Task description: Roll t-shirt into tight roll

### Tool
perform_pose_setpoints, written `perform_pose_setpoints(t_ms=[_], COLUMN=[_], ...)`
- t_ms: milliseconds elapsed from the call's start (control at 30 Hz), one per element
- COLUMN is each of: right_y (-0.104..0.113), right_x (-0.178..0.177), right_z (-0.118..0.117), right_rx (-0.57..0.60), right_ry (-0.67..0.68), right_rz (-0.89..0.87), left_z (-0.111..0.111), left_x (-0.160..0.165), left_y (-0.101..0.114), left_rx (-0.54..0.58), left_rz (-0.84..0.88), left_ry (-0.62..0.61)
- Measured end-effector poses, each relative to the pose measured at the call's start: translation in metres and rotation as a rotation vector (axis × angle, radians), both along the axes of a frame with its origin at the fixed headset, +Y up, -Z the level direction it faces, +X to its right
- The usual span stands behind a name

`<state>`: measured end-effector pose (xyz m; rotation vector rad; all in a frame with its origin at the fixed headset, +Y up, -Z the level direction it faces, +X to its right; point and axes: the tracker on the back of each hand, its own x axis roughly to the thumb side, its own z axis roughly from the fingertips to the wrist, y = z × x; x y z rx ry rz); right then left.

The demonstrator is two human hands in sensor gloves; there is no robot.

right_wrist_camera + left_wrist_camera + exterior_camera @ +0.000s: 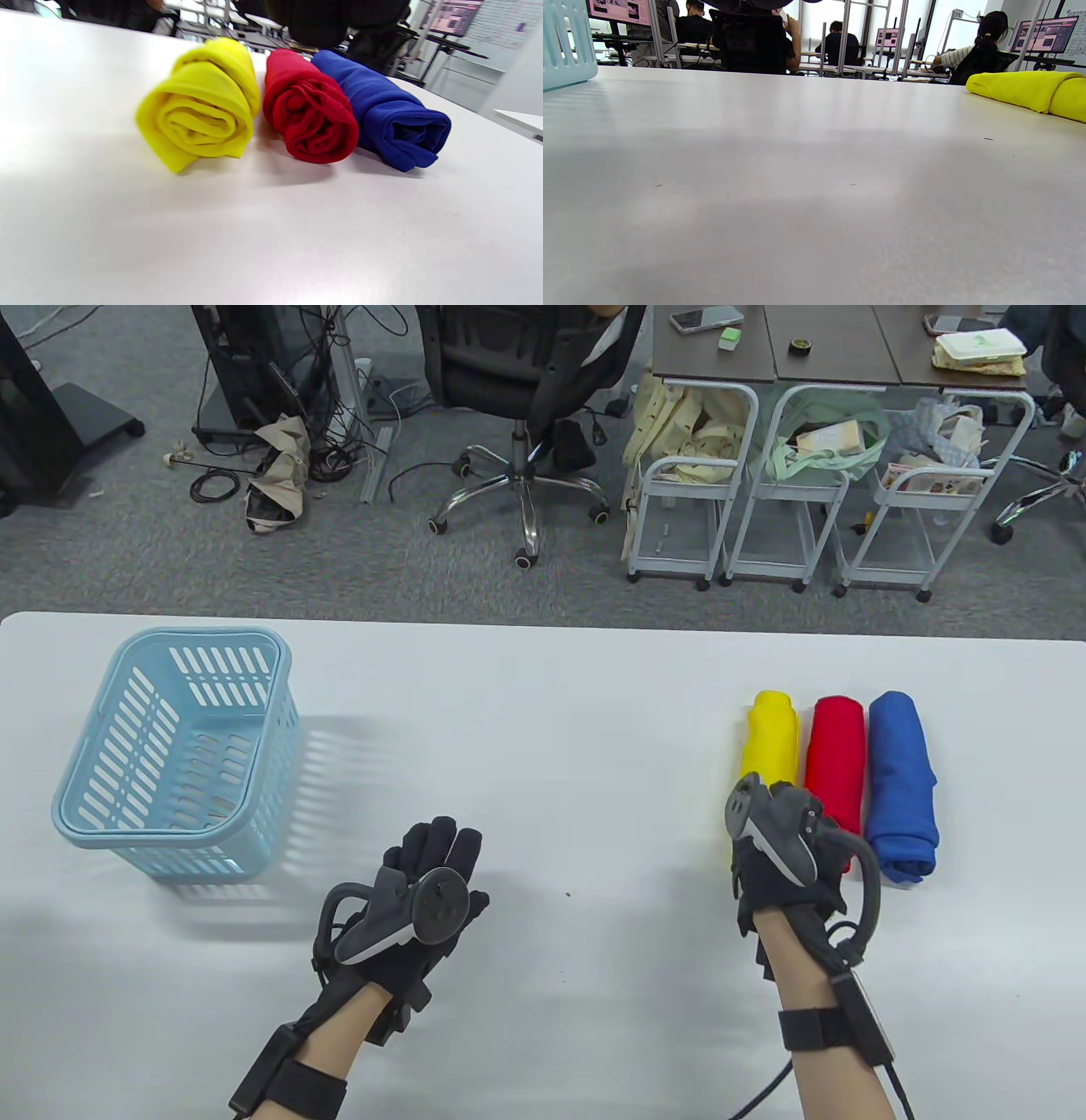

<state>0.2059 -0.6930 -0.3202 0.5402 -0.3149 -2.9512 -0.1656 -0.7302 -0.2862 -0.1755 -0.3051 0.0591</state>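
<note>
Basket (174,751) far left (slatted).

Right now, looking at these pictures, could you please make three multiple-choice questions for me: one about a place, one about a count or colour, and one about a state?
1. Where does the basket stand on the table, in the table view?
A. on the left side
B. beside the rolls on the right
C. at the middle

2. How many rolled shirts lie side by side?
A. two
B. three
C. four

3. What does the left hand hold?
A. the yellow roll
B. the basket's rim
C. nothing

Answers:
1. A, since the basket sits far left, apart from the rolls.
2. B, since the yellow roll, the red roll and the blue roll lie in one row.
3. C, since the left hand's fingers are straight over the bare table, and the right hand is the one near the rolls.
</note>
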Motion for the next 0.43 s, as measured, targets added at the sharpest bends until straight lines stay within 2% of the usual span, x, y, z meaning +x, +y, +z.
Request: perform_pose_setpoints(t_ms=[67,200,267,367,433], right_y=[0.007,0.009,0.003,-0.017,-0.024], right_x=[-0.003,-0.008,-0.008,-0.006,-0.005], right_z=[0.023,0.052,0.059,0.063,0.062], right_rx=[0.051,0.123,0.132,0.131,0.060], right_ry=[0.074,0.158,0.186,0.204,0.232], right_rz=[-0.050,-0.112,-0.144,-0.172,-0.228], left_z=[0.001,0.003,0.004,0.007,0.007], left_x=[0.000,0.001,0.003,0.005,0.006], left_y=[0.001,0.003,0.004,0.005,0.004], left_rx=[0.001,0.019,0.027,0.049,0.062], left_rz=[0.004,-0.003,-0.008,-0.022,-0.024], left_ry=[0.001,0.002,-0.001,-0.005,-0.005])
